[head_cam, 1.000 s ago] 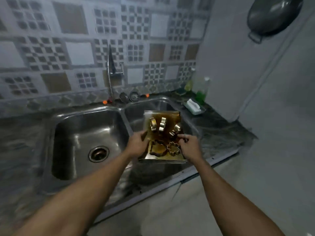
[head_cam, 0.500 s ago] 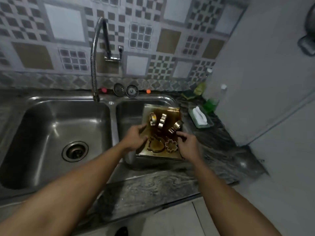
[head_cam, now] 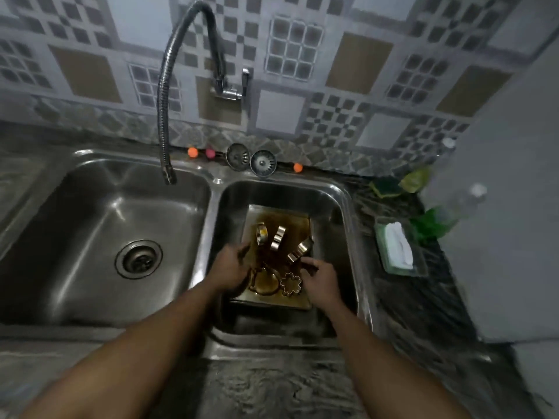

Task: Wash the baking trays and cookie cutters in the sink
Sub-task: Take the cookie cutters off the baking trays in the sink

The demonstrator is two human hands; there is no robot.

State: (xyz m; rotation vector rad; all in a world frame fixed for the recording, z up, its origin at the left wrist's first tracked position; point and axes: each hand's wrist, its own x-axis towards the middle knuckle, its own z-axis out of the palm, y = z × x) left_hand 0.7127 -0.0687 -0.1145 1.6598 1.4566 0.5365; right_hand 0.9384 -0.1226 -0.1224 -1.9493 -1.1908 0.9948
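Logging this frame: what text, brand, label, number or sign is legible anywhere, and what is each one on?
No text can be read in this frame.
Clear bottle with green liquid: too blurred, no label can be made out.
Baking tray and flower cookie cutter: no marking visible.
Wall tiles: geometric patterns only, no letters or numbers.

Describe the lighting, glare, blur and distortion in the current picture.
Head view: dim overall, darkest in the right basin around the baking tray. Head view: bright glare streaks on the left basin. Head view: wide-angle bending curves the tile lines and counter edge. Head view: the clear bottle at the right edge is smeared by blur; the flower cutter reads fairly sharp.
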